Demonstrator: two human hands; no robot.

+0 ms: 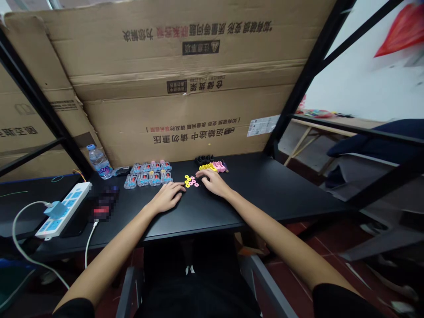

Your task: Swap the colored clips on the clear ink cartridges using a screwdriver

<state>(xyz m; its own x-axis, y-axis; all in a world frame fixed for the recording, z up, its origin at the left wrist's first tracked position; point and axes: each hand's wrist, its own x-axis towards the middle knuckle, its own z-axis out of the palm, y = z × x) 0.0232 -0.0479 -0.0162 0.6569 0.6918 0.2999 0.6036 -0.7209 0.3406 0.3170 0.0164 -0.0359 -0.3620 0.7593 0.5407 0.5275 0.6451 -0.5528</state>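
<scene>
My left hand (168, 197) rests palm down on the black table (265, 185), fingers stretched toward a small cluster of yellow and pink rings (191, 180). On the other side of the rings lies my right hand (212, 181), fingers spread flat and touching the table beside them. Neither hand holds anything. Just beyond the right hand sit yellow and pink plastic pieces (215, 167) and a black part (203, 159). Several clear small cases with red and blue contents (149, 173) stand in two rows to the left of the rings.
A water bottle (99, 161) stands at the back left. A white power strip (64, 210) with a plugged charger and cables lies near the left edge, beside a phone. Large cardboard boxes (179, 88) wall off the back. Black shelf posts rise on both sides.
</scene>
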